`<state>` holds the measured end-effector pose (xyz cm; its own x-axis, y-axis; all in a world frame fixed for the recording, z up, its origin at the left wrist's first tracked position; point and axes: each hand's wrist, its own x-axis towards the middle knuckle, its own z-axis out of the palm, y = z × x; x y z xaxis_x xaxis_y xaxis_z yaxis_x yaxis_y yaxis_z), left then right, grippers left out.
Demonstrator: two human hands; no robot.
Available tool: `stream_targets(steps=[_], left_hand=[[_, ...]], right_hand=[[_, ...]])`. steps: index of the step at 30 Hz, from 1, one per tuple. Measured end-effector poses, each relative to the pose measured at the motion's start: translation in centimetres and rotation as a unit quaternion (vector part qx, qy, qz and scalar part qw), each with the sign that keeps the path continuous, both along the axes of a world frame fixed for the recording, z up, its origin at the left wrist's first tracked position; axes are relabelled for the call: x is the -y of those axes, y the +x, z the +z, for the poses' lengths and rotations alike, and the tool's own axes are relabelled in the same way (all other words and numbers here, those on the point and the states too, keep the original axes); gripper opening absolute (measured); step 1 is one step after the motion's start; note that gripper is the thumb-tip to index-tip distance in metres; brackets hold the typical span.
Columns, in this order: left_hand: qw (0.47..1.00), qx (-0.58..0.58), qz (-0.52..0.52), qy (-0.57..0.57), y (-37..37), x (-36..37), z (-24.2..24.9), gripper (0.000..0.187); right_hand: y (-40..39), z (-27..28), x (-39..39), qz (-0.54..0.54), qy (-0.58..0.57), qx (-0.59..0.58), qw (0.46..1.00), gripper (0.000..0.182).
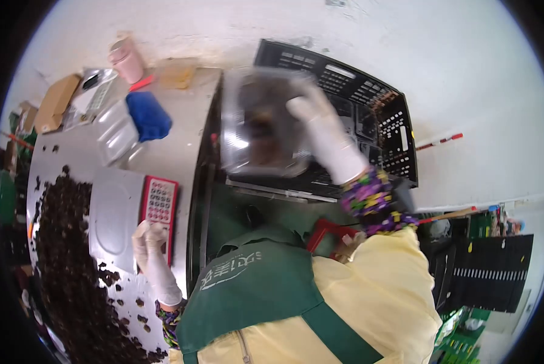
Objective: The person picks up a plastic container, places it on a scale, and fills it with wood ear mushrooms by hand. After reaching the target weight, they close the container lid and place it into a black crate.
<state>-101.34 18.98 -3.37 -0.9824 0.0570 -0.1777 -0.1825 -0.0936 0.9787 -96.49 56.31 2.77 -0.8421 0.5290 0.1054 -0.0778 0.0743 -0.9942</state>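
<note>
My right hand (323, 127), in a white glove, grips the edge of a clear plastic box (232, 124) with dark contents inside. The box is blurred by motion and hangs over the table's edge, in front of a black crate (363, 73). My left hand (149, 242), also gloved, is at the keypad edge of a digital scale (117, 212). Its fingers are curled together, and I see nothing in them. The scale has a bare metal plate and a red-framed panel of buttons. A heap of small dark brown pieces (65, 267) lies along the scale's far side.
Several clear boxes sit inside the black crate. On the metal table (184, 115) are clear plastic trays (114, 133), a blue cloth or bag (149, 115), a pink bottle (126, 60) and a cardboard box (56, 104). A red object (326, 235) is low beside my apron.
</note>
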Motion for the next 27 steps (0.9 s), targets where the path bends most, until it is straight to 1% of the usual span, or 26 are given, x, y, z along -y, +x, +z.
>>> stream_targets(steps=[1,2,3,4,5,6,7,8,9,10,12,13,15,17,18,19,20,21,22,23,24,25,26,27], left_hand=[[1.0,-0.005,0.01,0.025,-0.5,-0.1,-1.2,0.018],[0.999,-0.032,-0.001,0.041,-1.0,0.0,-2.7,0.02],[0.999,-0.02,0.002,0.032,-1.4,0.1,-3.7,0.02],[1.0,-0.008,0.006,0.024,-1.7,0.1,-4.5,0.019],[1.0,0.009,0.011,0.007,-1.8,-0.1,-5.2,0.019],[1.0,0.02,0.009,0.014,-2.0,0.1,-6.2,0.02],[0.999,0.031,0.02,-0.001,-2.1,-0.4,-6.3,0.02],[0.999,0.041,0.033,-0.014,-2.0,-0.8,-6.6,0.021],[0.999,0.033,0.007,-0.002,-2.4,-0.3,-7.6,0.022],[0.999,0.036,0.01,-0.004,-2.2,-0.9,-7.3,0.022],[0.999,0.035,0.006,-0.028,-2.0,-2.5,-6.3,0.022],[0.998,0.047,0.02,-0.035,-1.9,-3.2,-6.1,0.022],[0.999,0.045,0.013,-0.02,-2.3,-3.2,-7.3,0.022],[0.998,0.045,0.028,-0.028,-2.4,-4.0,-7.0,0.022],[0.997,0.053,0.041,-0.038,-2.2,-4.5,-6.4,0.021],[0.996,0.062,0.043,-0.039,-2.2,-4.9,-6.3,0.021],[0.995,0.071,0.054,-0.04,-2.2,-4.9,-6.2,0.02],[0.996,0.049,0.051,-0.045,-1.8,-4.8,-6.0,0.02],[0.997,0.028,0.055,-0.051,-1.1,-4.3,-5.7,0.02],[0.995,0.029,0.066,-0.063,-0.3,-3.6,-5.6,0.022],[0.994,0.03,0.078,-0.073,0.5,-2.7,-5.9,0.023],[0.99,0.042,0.114,-0.066,1.6,-1.8,-5.9,0.023],[0.987,0.054,0.144,-0.056,2.9,-0.9,-6.1,0.022],[0.982,0.057,0.175,-0.039,4.4,0.3,-6.8,0.02]], right_hand=[[2.2,1.4,-4.0,-0.055,0.058,0.105,0.991,0.06],[4.6,1.3,-8.6,-0.091,0.073,0.165,0.979,0.062],[7.2,1.3,-13.0,-0.112,0.084,0.265,0.954,0.065],[9.5,1.5,-15.8,-0.161,0.059,0.345,0.923,0.067],[12.1,-0.6,-19.7,-0.187,0.053,0.388,0.901,0.067],[14.9,-3.0,-23.9,-0.19,0.012,0.448,0.874,0.065],[16.8,-3.8,-25.0,-0.195,0.019,0.46,0.866,0.061],[19.7,-6.8,-28.1,-0.18,0.044,0.456,0.871,0.059],[20.6,-7.2,-28.4,-0.184,-0.003,0.448,0.875,0.058],[21.1,-7.4,-28.2,-0.184,-0.048,0.439,0.878,0.057],[20.0,-8.0,-27.7,-0.233,-0.081,0.446,0.86,0.059],[18.2,-7.9,-27.5,-0.199,-0.108,0.465,0.856,0.062],[13.3,-7.8,-25.5,-0.181,-0.096,0.462,0.863,0.063],[8.0,-8.8,-25.3,-0.145,-0.092,0.454,0.875,0.062],[4.9,-9.8,-25.6,-0.075,-0.148,0.4,0.902,0.06],[1.7,-10.8,-25.3,0.003,-0.204,0.346,0.916,0.059],[-0.8,-11.5,-25.4,-0.006,-0.189,0.362,0.913,0.054],[-3.1,-10.7,-23.2,0.005,-0.142,0.311,0.94,0.051],[-4.9,-10.2,-22.3,0.024,-0.026,0.312,0.95,0.059],[-7.1,-9.9,-20.7,-0.045,0.122,0.3,0.945,0.066],[-9.5,-12.5,-23.6,0.02,0.22,0.254,0.942,0.068],[-10.9,-10.2,-21.9,0.069,0.264,0.205,0.94,0.059],[-13.0,-8.3,-20.5,0.101,0.273,0.192,0.937,0.048],[-14.5,-5.7,-18.3,0.122,0.346,0.156,0.917,0.043]])
